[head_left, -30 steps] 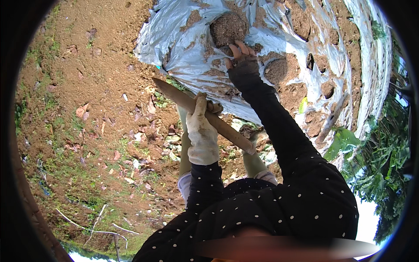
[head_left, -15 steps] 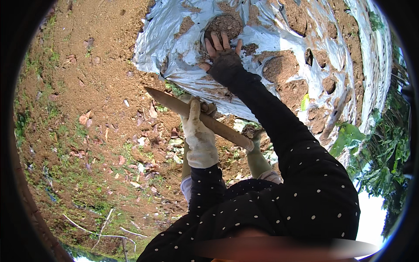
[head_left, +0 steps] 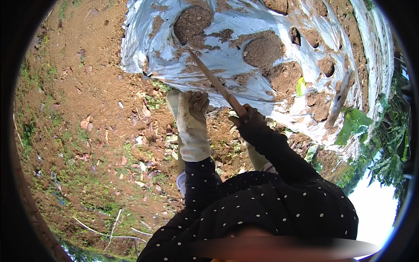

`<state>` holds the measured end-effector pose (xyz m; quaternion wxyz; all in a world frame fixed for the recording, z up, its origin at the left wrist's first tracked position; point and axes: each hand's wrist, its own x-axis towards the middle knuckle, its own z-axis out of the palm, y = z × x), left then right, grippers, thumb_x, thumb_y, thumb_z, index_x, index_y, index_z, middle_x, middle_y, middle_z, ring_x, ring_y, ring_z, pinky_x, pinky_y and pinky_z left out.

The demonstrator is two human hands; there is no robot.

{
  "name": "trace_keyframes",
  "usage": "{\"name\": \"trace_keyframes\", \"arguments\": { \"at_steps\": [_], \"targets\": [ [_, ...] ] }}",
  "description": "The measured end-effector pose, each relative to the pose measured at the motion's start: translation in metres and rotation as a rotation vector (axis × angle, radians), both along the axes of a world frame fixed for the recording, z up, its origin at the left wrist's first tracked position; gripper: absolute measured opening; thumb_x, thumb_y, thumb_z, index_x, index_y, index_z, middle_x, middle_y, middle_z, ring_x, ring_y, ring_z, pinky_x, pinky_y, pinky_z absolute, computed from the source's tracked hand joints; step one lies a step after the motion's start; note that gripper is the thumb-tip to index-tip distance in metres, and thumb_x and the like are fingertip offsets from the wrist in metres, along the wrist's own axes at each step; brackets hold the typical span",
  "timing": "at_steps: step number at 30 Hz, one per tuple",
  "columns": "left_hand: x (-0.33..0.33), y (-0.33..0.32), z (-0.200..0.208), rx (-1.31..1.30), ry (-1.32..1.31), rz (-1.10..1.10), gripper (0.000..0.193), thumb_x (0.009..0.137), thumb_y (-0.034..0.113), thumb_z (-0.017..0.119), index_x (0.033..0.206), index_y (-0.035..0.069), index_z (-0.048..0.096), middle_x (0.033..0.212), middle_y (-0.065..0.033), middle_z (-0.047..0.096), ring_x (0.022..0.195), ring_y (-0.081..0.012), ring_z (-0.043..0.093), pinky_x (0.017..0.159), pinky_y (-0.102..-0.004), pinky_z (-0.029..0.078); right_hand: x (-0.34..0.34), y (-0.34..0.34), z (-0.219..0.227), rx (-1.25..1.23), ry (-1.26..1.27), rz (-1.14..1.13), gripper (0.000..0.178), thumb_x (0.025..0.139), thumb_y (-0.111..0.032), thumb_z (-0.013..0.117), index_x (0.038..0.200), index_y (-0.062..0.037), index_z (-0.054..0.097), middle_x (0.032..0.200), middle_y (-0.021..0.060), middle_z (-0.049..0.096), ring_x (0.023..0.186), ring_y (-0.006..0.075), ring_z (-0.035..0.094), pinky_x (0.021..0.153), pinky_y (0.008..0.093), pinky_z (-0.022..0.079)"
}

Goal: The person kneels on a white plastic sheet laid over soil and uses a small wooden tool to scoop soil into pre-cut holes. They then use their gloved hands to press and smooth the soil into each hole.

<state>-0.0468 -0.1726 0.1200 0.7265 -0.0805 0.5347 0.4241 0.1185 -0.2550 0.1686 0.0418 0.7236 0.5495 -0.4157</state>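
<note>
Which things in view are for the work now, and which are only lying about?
Seem part of the work:
long pointed tool, in the right hand
white glove, on the left hand
plastic sheet, ahead of the hands

Seem just lying about:
yellow-green leaf
dry leaves, on the ground
thin twigs, lower left

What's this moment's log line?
right hand: holding pointed tool | left hand: gloved, off tool | tip: toward plastic sheet
</note>
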Motion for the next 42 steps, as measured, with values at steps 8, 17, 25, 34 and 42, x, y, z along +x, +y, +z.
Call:
{"name": "trace_keyframes", "arguments": {
  "at_steps": [8,17,25,34,42],
  "targets": [
    [0.023,-0.036,-0.004,0.041,0.047,-0.075,0.036,0.094,0.034,0.064,0.111,0.003,0.056,0.101,-0.0114,0.062,0.098,-0.0278,0.064,0.09,-0.04,0.05,0.122,-0.044,0.087,-0.163,-0.379,-0.247,0.034,0.093,-0.033,0.063,0.089,0.0,0.06,0.076,0.0197,0.062,0.07,0.0362,0.063,0.063,0.0457,0.05],
    [0.052,-0.043,-0.012,-0.037,-0.015,-0.171,0.034,0.092,0.036,0.066,0.107,0.006,0.059,0.098,-0.0106,0.065,0.096,-0.0292,0.065,0.088,-0.042,0.05,0.158,0.029,0.005,-0.192,-0.152,0.053,0.03,0.096,-0.029,0.055,0.099,-0.0002,0.061,0.079,0.0207,0.065,0.075,0.0357,0.065,0.066,0.0467,0.051],
    [0.054,-0.041,-0.012,-0.039,-0.005,-0.204,0.033,0.091,0.036,0.067,0.106,0.007,0.06,0.098,-0.0107,0.065,0.096,-0.0282,0.065,0.088,-0.042,0.05,0.15,0.075,-0.067,-0.086,-0.079,-0.046,0.03,0.096,-0.029,0.055,0.099,0.0,0.061,0.079,0.0209,0.065,0.075,0.0358,0.065,0.066,0.0467,0.051],
    [0.059,-0.034,-0.014,-0.06,0.013,-0.246,0.04,0.091,0.035,0.068,0.112,0.004,0.056,0.1,-0.0112,0.063,0.096,-0.0286,0.064,0.088,-0.0415,0.05,0.155,0.028,-0.018,-0.11,-0.029,-0.237,0.03,0.097,-0.028,0.055,0.1,0.0002,0.061,0.079,0.021,0.065,0.075,0.036,0.066,0.066,0.0467,0.051],
    [0.056,-0.023,-0.01,-0.028,0.006,-0.263,0.051,0.088,0.036,0.071,0.118,0.0,0.05,0.103,-0.0139,0.063,0.099,-0.0305,0.064,0.091,-0.0443,0.05,0.15,0.02,0.012,-0.137,-0.039,-0.334,0.029,0.097,-0.028,0.055,0.1,0.0004,0.062,0.079,0.0212,0.066,0.075,0.0362,0.066,0.066,0.0467,0.051]
  ]
}}
